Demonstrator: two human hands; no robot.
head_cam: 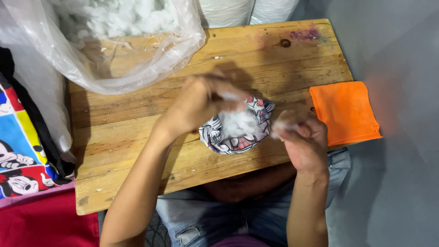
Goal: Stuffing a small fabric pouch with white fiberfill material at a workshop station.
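A small printed fabric cover (258,110) with a cartoon pattern lies on the wooden table (137,132), its mouth full of white stuffing (238,123). My left hand (199,103) hovers over the cover's left side with its fingers pinched on a wisp of stuffing. My right hand (304,139) sits just right of the cover, fingers closed on a small tuft of white stuffing (280,128). Both hands are blurred by motion.
A big clear plastic bag (114,50) of white stuffing rests on the table's far left. An orange folded cloth (345,112) lies at the right edge. Cartoon-printed fabric (18,146) and red cloth (45,224) sit left of the table. White sacks (247,10) stand behind.
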